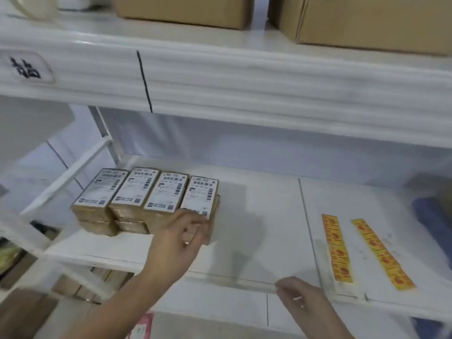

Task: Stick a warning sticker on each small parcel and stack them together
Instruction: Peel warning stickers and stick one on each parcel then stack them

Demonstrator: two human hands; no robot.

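Observation:
Several small brown parcels (pixel 137 189) with white shipping labels stand in a row, stacked two high, on the left of the white shelf (pixel 256 216). My left hand (pixel 178 243) reaches the front of the rightmost parcel (pixel 200 194), fingers spread around its near end; whether it grips is unclear. My right hand (pixel 300 299) hovers at the shelf's front edge, fingers curled, holding nothing. Two strips of yellow-and-red warning stickers (pixel 337 248) lie on the right of the shelf; the second strip (pixel 381 253) lies slanted.
An upper shelf carries cardboard boxes (pixel 186 11) overhead. A dark blue item (pixel 433 216) lies at the far right of the shelf. More boxes (pixel 80 287) sit on a lower level at the left.

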